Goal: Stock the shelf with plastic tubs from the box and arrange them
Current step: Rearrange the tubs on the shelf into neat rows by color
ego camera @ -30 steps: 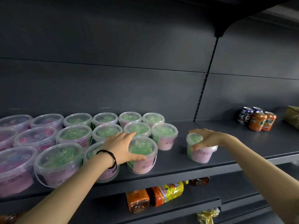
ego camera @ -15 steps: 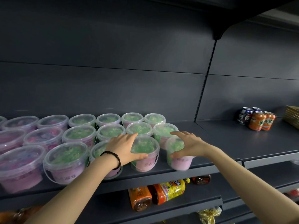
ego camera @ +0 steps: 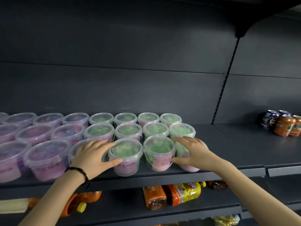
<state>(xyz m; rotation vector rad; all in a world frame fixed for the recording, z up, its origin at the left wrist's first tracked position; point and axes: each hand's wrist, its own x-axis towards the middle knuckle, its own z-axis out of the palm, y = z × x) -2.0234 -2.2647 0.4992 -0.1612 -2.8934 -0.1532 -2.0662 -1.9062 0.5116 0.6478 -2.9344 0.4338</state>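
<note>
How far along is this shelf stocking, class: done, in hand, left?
Done: clear plastic tubs of pink and green filling stand in rows on the dark grey shelf. In hand: the left hand rests on front-row tubs while the right hand covers the rightmost green-filled tub. Left: unclear; no box is in view.

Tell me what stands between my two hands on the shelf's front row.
The head view shows two tubs side by side: a green tub next to the left hand and a second green tub next to the right hand.
</note>
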